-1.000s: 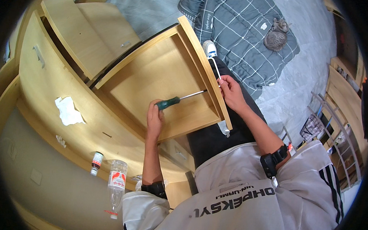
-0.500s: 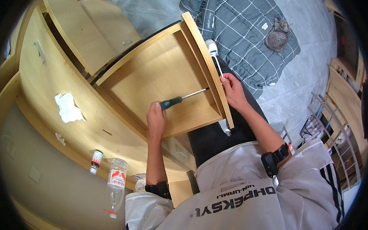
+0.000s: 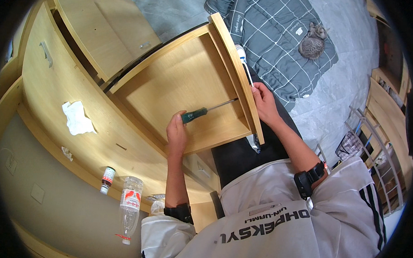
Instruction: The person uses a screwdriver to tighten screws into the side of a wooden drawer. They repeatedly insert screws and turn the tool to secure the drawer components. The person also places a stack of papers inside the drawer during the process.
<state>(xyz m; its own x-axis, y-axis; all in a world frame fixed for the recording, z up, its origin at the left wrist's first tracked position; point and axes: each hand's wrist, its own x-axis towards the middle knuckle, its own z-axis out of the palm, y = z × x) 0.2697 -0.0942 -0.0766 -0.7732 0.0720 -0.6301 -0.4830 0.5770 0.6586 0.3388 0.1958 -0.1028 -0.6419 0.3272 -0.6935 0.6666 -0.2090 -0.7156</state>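
My left hand is closed round the end of a screwdriver with a dark green handle. Its metal shaft reaches across the inside of an open wooden drawer, and the tip is at the inner face of the drawer's front panel. On the outer side of that panel, my right hand pinches a slim pale bar, probably a drawer handle, close against the wood. The panel hides part of the bar and how it sits there.
On the wooden desktop to the left lie a white tissue, a small dark bottle and a clear plastic bottle. A cat curls on a checked grey quilt on the floor. A metal ladder stands at right.
The whole view has shifted slightly. The screwdriver remains in my left hand, its tip still by the front panel, and my right hand keeps its pinch on the bar.
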